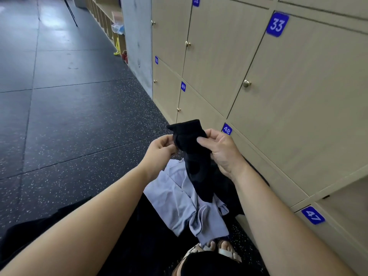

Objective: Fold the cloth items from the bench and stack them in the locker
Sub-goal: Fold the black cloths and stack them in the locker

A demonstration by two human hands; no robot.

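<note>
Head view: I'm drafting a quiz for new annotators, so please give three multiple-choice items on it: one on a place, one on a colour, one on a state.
1. Where does the pale lilac garment lie?
A. below the left hand and right hand
B. inside a locker
C. hung on a door knob

2. What colour is the held cloth?
A. white
B. black
C. red

3. How does the door numbered 33 stand?
A. shut
B. wide open
C. taken off

Answers: 1 A, it is spread out low in the picture beneath both hands. 2 B, the cloth that both hands pinch is black. 3 A, the door sits flush with its neighbours.
</note>
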